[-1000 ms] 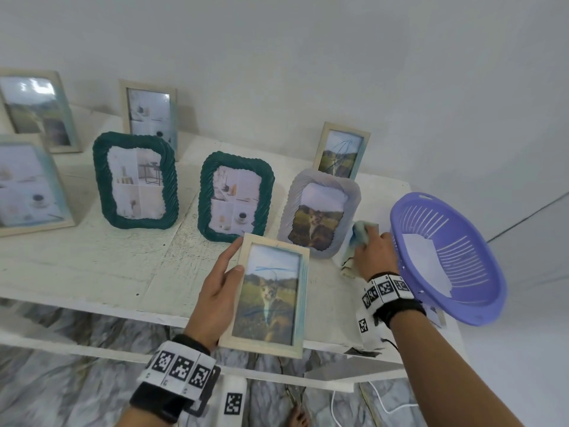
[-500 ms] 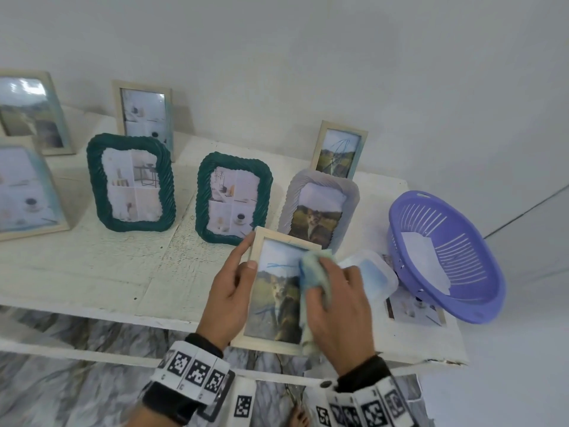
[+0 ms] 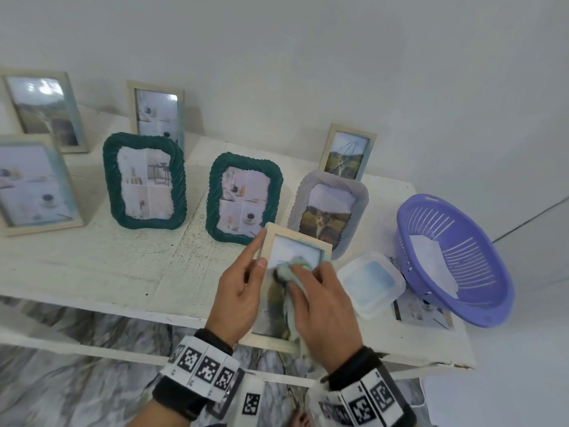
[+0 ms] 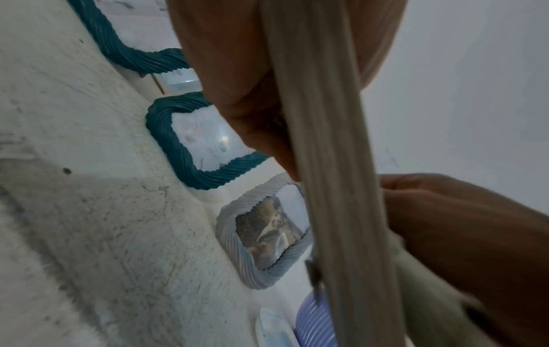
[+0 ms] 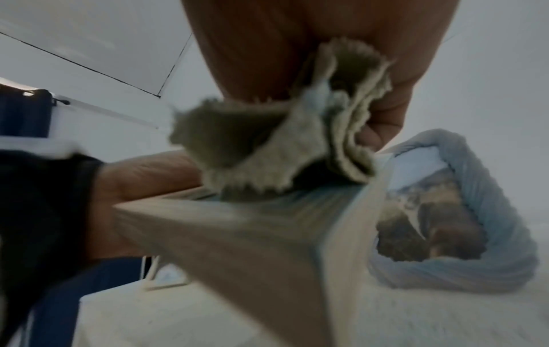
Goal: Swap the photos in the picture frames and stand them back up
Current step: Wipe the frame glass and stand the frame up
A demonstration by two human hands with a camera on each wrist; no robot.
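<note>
My left hand grips the left edge of a pale wooden frame with a cat photo, held tilted above the shelf's front edge; its edge fills the left wrist view. My right hand holds a pale green cloth and presses it on the frame's glass. The bunched cloth shows under my fingers in the right wrist view. Behind stand a grey ribbed frame with a cat photo and two dark green frames.
A clear plastic tub and a tilted purple basket sit at the right end of the white shelf. A loose photo lies under the basket. Several more pale frames stand at the back and far left.
My right hand came from the tub by the basket with the cloth and now wipes upward on the frame's glass. The left hand keeps holding the frame, raised slightly.
</note>
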